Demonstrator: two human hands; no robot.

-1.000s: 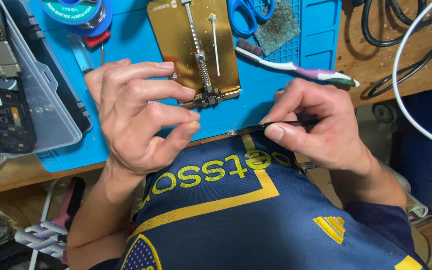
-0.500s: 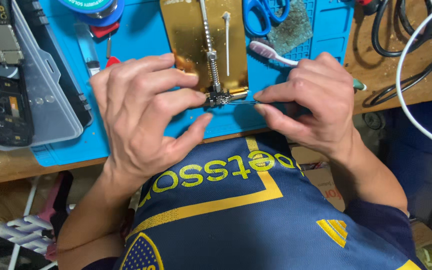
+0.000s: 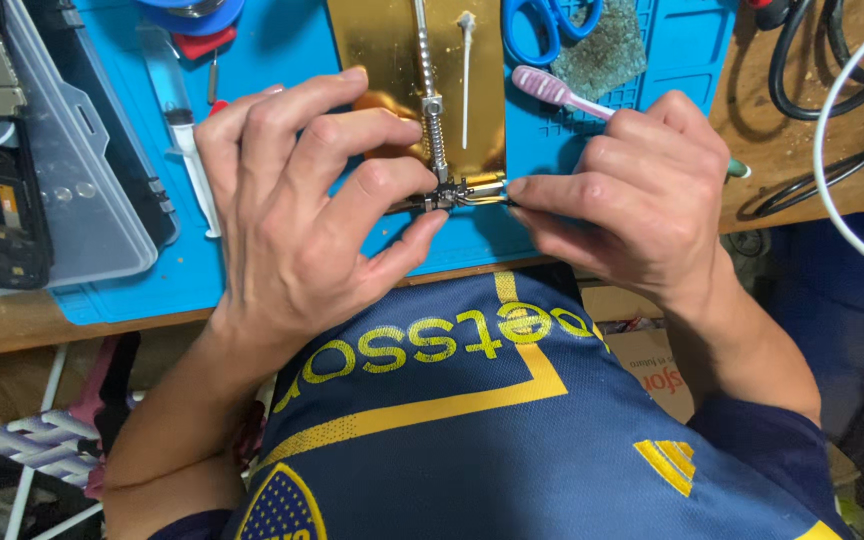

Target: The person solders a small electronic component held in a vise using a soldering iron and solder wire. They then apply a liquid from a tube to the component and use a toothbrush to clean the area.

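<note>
Pinching the small clamp at the gold plate's near edge, left hand and right hand appear mid-adjustment; next move demands steady, fine fingertip control.

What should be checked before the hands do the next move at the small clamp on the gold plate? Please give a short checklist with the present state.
1. Left hand fingertips at the small clamp: ok, thumb and fingers meet at it.
2. Right hand holds a thin tool at the clamp: ok, though its tip is hidden.
3. A part seated in the clamp: cannot tell, fingers cover it.
4. Gold plate lies flat on the blue mat: ok.
5. Toothbrush clear of the work: not ok, it runs under the right hand.
6. White cable away from the hands: ok, it is apart to the right.
</note>
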